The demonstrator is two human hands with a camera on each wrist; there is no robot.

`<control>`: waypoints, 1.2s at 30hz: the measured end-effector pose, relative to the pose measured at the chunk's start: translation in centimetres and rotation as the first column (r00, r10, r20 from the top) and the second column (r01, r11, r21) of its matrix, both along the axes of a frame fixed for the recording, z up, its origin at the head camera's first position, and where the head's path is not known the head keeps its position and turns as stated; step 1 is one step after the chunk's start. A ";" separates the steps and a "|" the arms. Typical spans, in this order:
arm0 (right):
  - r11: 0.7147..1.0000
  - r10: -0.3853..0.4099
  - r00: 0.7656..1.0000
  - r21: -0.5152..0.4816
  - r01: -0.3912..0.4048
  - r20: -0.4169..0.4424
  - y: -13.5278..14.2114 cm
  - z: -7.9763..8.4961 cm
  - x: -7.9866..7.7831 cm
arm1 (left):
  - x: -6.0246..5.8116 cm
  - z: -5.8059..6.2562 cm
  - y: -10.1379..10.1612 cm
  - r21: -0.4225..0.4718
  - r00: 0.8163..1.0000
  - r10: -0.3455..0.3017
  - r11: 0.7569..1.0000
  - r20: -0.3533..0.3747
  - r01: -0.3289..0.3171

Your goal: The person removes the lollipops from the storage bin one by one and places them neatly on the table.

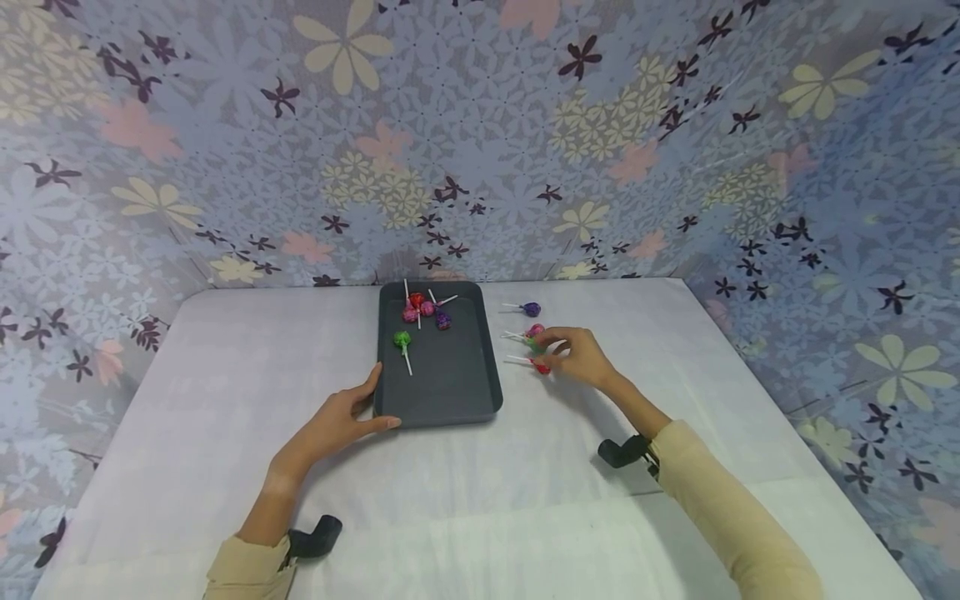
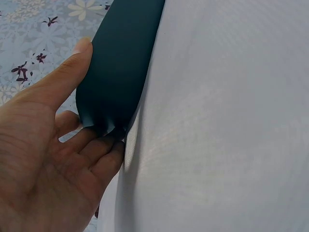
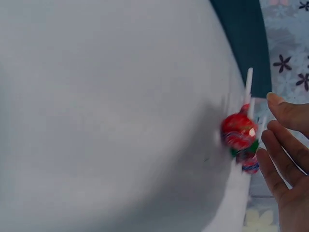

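My left hand (image 1: pixel 330 427) grips the near left corner of a dark grey tray (image 1: pixel 450 392), thumb along the near side and fingers at the left wall. Inside the tray lie a green lollipop (image 1: pixel 402 339) and, farther back, a cluster of red, pink and purple ones. To the right of the tray, my right hand (image 1: pixel 579 354) hovers at a group of lollipops on the cloth, its fingers apart and holding nothing. In the right wrist view its fingertips are beside a red lollipop (image 3: pixel 239 131) and a green lollipop (image 3: pixel 235 152); a pink lollipop (image 1: pixel 536 330) lies just behind.
A purple lollipop (image 1: pixel 531 309) lies by itself farther back, right of the tray. White cloth (image 1: pixel 480 508) covers the table. Flower-patterned fabric (image 1: pixel 480 142) hangs behind the table and along both sides.
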State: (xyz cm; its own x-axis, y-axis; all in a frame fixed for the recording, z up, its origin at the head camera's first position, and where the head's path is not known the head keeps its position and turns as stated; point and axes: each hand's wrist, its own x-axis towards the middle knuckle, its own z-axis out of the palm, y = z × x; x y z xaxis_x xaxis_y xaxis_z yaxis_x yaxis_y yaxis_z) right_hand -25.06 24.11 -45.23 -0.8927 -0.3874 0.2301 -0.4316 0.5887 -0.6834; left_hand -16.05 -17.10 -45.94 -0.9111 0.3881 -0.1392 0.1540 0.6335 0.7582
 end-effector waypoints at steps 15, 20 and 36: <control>0.981 0.193 0.981 -0.005 -0.193 -0.019 -6.8 2.7 -2.4 | -0.1 -0.2 -0.2 0.028 0.999 -0.017 0.999 -0.027 0.018; 0.969 0.245 0.969 0.012 -0.245 -0.011 -9.5 3.9 -2.8 | -0.2 -0.3 -0.1 0.037 1.000 -0.009 0.999 -0.025 0.010; 0.944 0.316 0.948 0.090 -0.319 0.044 -14.8 4.8 -4.4 | -0.3 -0.3 0.0 0.021 1.000 0.004 1.000 -0.016 -0.004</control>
State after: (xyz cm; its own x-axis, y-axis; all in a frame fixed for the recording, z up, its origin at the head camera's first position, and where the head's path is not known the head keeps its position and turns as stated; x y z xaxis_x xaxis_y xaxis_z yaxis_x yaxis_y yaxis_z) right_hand -29.42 9.30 -40.46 -0.7256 -0.6705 0.1547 -0.5878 0.4871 -0.6459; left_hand -16.35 -17.10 -46.20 -0.9147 0.3869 -0.1167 0.1633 0.6181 0.7689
